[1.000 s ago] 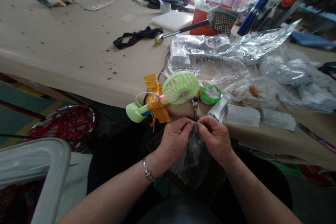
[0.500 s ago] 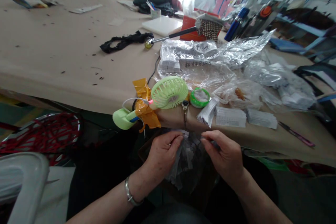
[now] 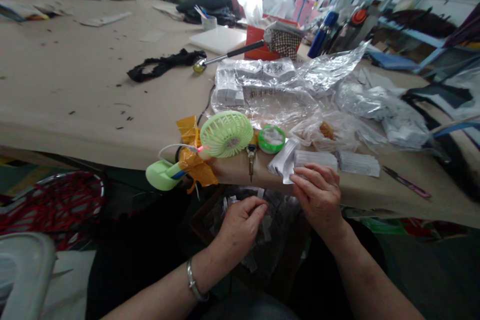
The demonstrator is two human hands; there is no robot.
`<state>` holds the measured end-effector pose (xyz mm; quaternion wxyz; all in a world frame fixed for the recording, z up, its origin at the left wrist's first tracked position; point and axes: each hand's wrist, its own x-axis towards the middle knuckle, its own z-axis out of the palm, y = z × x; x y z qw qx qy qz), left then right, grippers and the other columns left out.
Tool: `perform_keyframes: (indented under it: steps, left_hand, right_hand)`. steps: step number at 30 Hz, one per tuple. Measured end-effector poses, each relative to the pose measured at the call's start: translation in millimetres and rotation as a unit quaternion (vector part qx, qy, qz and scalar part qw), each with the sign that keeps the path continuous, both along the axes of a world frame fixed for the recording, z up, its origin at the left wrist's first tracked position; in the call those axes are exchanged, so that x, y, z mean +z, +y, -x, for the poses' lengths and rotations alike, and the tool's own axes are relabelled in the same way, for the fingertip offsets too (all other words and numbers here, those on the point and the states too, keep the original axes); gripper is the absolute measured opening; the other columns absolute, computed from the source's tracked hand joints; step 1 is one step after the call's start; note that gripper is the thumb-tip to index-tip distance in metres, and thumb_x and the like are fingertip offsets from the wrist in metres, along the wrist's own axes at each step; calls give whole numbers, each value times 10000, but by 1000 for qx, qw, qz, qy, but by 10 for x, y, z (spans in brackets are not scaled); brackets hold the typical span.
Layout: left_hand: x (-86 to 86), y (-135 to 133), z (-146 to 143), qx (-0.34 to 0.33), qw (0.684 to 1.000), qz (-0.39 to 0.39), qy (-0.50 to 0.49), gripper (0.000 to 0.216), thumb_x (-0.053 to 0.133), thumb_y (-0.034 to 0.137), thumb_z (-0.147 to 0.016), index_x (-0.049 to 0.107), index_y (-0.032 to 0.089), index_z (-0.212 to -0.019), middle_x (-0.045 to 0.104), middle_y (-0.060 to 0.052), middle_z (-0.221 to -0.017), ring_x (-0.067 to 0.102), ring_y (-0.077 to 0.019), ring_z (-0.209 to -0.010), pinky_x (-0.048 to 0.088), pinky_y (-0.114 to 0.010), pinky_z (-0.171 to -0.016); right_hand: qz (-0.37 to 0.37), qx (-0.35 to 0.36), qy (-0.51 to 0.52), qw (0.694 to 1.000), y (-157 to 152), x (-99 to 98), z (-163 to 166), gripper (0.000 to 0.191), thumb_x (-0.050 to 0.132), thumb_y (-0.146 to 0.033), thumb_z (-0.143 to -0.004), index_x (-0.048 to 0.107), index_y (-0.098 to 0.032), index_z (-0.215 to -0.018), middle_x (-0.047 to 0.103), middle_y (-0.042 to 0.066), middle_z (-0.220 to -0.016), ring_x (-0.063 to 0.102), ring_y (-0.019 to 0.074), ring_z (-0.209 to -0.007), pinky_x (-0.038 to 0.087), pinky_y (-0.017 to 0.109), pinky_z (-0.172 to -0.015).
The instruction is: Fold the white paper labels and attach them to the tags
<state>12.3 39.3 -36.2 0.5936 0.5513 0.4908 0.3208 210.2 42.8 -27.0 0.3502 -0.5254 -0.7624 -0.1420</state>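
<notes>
My left hand [image 3: 242,225] hangs over a container of small clear and white pieces [image 3: 264,240] below the table edge. Its thumb and forefinger are pinched together, and whatever may be between them is too small to make out. My right hand [image 3: 320,200] is at the table's front edge, its bent fingertips closing on the near corner of a fanned stack of white paper labels [image 3: 283,160]. It partly covers a second label stack [image 3: 315,158]. A pointed tool with a metal tip [image 3: 251,160] is fixed at the edge, left of the fanned labels.
A green fan [image 3: 227,135] is taped to the edge with orange tape [image 3: 197,167]. Near the labels lie a round green tub [image 3: 272,139], a third label stack [image 3: 359,163] and a pink-handled cutter [image 3: 407,182]. Clear plastic bags [image 3: 285,102] spread behind.
My right hand has moved up from beside my left hand to the fanned labels. My left hand has dropped slightly, still pinched. The camera view has shifted right.
</notes>
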Motion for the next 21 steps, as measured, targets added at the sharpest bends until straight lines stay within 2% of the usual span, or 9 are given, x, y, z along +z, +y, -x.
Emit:
perform_keyframes:
  steps: [2,5,7,9,13,17,19,21]
  left_hand:
    - [67,21,-97,-6,992,99,-80,154,576,247,-804,676,150,-738,660,-37,-705,588,-150,-691,439,-252,-673]
    - [170,48,-253,-14,930,259,-261,253,576,364,-831,656,129,-882,669,-66,-779,611,-147,-690,476,-274,-678]
    - [216,72,-352,-15,887,304,-348,283,587,380,-832,646,114,-907,661,-69,-792,604,-128,-662,485,-258,-647]
    - [236,99,-436,5,870,314,-380,210,624,306,-816,641,99,-850,638,-47,-741,574,-94,-599,463,-205,-574]
    - [238,128,-529,51,880,321,-347,60,606,153,-805,622,96,-812,621,-27,-679,566,-80,-537,457,-182,-514]
    - [234,109,-528,43,907,318,-272,104,556,181,-845,618,98,-855,656,-65,-671,609,-117,-530,505,-228,-532]
    - [227,97,-524,45,916,316,-244,92,562,177,-840,613,102,-857,666,-73,-670,621,-125,-530,509,-227,-528]
    - [220,89,-529,50,920,318,-226,78,570,171,-834,606,107,-858,670,-74,-672,628,-128,-533,508,-222,-521]
  right_hand:
    - [-12,24,19,999,-58,50,-10,162,641,-145,-807,693,-246,-922,718,17,-949,590,212,-1007,397,411,-940]
    - [-9,76,29,997,-225,89,20,170,638,-129,-805,681,-233,-933,712,32,-948,591,220,-1015,424,427,-920]
    - [4,101,31,994,-353,94,55,162,632,-124,-807,674,-220,-931,711,42,-955,586,227,-1023,432,438,-912]
    - [21,115,29,993,-448,91,72,166,626,-114,-809,670,-210,-937,710,47,-960,580,231,-1025,437,439,-908]
    - [42,103,17,994,-437,80,-25,223,609,-118,-824,643,-196,-1030,689,65,-1014,558,238,-1051,450,431,-920]
    - [55,-30,-37,997,-255,38,-192,360,619,-235,-833,589,-105,-1167,638,146,-1090,523,293,-1078,457,459,-920]
    - [67,-77,-76,992,-185,3,-232,338,606,-242,-838,610,-101,-1145,641,144,-1081,528,300,-1050,455,462,-906]
    - [66,-87,-89,990,-150,-31,-245,247,581,-206,-851,651,-138,-1078,663,110,-1039,549,274,-1013,454,434,-890]
